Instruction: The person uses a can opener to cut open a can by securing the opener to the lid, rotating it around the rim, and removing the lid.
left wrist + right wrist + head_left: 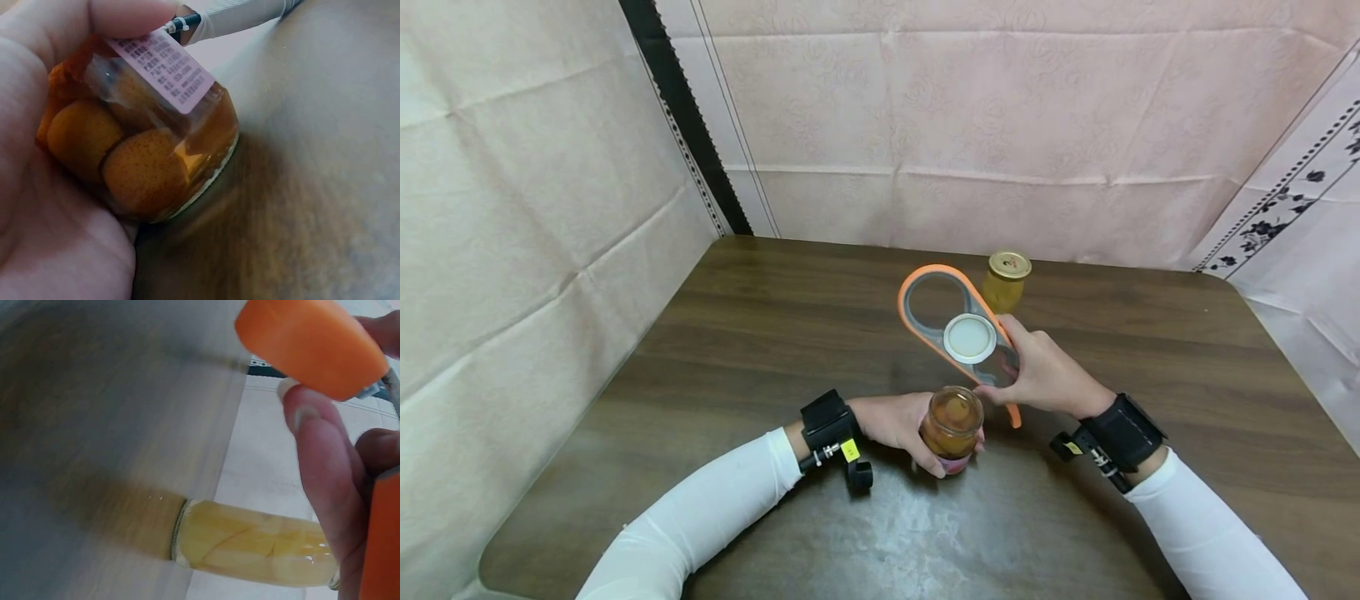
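My left hand (901, 421) grips an open glass jar (953, 421), which stands upright in the head view. Round brown fruits sit in amber liquid inside this jar, and its pink label (165, 72) shows in the left wrist view. Beside and above the jar, my right hand (1051, 372) holds an orange and grey jar opener (934, 334) by one end. A round white lid (970, 338) is lodged in the middle of the opener, over the table and away from the jar's mouth. The right wrist view catches the opener's orange end (312, 347) close up.
Behind the opener, near the table's back edge, stands a second jar (1002, 292) with yellow contents and a gold lid. The brown wooden table (760, 333) has rounded corners. Pale cloth (1000, 108) hangs along its back and left sides.
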A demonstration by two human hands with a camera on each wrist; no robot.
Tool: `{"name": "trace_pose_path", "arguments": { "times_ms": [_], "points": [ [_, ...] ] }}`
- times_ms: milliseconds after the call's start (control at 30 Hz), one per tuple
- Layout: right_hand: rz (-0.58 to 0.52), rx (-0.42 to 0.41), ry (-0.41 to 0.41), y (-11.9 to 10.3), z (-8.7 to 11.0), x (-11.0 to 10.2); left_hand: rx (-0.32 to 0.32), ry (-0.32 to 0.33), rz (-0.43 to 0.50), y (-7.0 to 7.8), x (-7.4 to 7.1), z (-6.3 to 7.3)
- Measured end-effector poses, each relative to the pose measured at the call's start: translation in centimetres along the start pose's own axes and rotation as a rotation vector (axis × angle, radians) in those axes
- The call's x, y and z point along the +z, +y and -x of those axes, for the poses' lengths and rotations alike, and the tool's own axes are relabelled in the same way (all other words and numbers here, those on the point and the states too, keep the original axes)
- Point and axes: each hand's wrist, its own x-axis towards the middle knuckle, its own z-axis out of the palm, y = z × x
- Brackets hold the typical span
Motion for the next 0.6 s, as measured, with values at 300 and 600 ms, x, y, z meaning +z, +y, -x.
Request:
{"name": "trace_pose_path", "arguments": {
  "times_ms": [300,600],
  "points": [
    [-0.062,0.032,-0.020,0.56,0.74,-0.06,0.005,-0.005,0.001,0.11,-0.11,0.23],
    [-0.074,0.058,-0.009,0.71,1.02,-0.35,0.006,0.006,-0.024,0.30,-0.34,0.59]
  ]
}}
